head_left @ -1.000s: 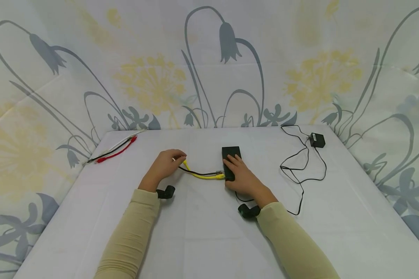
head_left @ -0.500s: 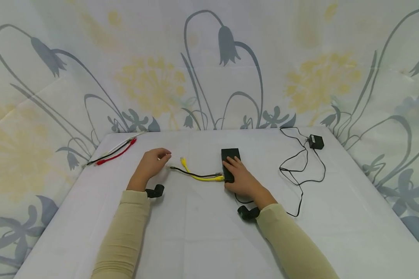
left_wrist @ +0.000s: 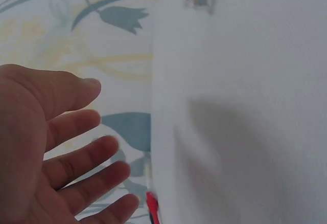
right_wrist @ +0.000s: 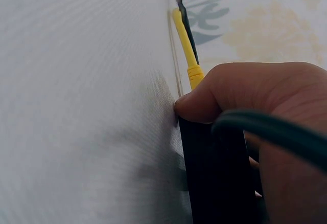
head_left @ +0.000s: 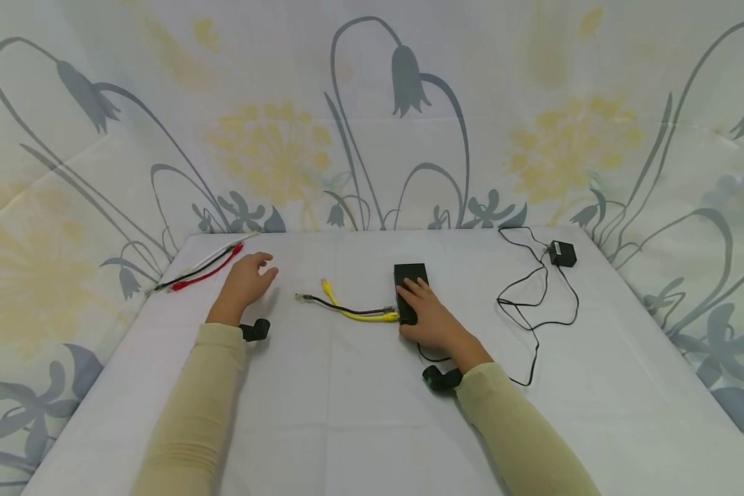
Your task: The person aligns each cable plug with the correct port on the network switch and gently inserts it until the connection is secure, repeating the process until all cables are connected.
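My right hand (head_left: 432, 320) holds a small black network switch (head_left: 410, 271) on the table, fingers lying over its top. In the right wrist view its thumb presses the edge of the switch (right_wrist: 217, 183). A yellow network cable (head_left: 364, 318) and a short black network cable (head_left: 341, 308) run left from its side, their far ends loose on the cloth. Away to the left, my left hand (head_left: 243, 288) has its fingers apart with nothing in them. Just beyond it lie a red cable (head_left: 209, 275), a black cable (head_left: 189, 276) and a white cable (head_left: 213, 255).
A black power adapter (head_left: 562, 253) sits at the back right, its thin tangled cord (head_left: 536, 322) spread over the white tablecloth (head_left: 359, 427). Flower-patterned fabric (head_left: 372, 124) rises behind the table's back edge.
The left hand has let go of the black cable's loose end and moved left toward the red, black and white cables, its fingers spreading. The right hand and switch stay in place.
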Motion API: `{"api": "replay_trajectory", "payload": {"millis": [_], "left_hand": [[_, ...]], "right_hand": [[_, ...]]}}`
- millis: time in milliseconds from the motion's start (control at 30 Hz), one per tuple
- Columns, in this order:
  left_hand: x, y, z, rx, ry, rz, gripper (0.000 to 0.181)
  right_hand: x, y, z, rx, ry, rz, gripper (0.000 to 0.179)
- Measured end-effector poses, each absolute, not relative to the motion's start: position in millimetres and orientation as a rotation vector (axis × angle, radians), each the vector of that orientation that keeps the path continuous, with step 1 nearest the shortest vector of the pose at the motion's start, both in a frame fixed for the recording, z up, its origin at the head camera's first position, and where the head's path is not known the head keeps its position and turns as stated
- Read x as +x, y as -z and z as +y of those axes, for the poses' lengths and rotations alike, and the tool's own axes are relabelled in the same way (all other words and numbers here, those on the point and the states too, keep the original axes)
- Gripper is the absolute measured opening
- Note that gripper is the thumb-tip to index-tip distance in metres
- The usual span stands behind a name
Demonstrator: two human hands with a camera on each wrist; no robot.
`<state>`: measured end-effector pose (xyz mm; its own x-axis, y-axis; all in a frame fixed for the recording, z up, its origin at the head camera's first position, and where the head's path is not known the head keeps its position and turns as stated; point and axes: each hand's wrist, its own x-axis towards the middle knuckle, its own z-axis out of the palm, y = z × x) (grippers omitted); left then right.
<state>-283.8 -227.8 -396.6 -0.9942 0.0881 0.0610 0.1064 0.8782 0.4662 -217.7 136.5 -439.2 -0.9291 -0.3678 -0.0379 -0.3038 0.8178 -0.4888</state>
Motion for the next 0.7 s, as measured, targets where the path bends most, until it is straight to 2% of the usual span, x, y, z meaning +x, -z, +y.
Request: {"api": "replay_trajectory", "payload": {"millis": [700], "left_hand": [[-297,405,-255,0.137,0.490,-3.157,0.063]], "right_hand": [[-219,442,137,-0.523,0.748,2.872,0.074]]}}
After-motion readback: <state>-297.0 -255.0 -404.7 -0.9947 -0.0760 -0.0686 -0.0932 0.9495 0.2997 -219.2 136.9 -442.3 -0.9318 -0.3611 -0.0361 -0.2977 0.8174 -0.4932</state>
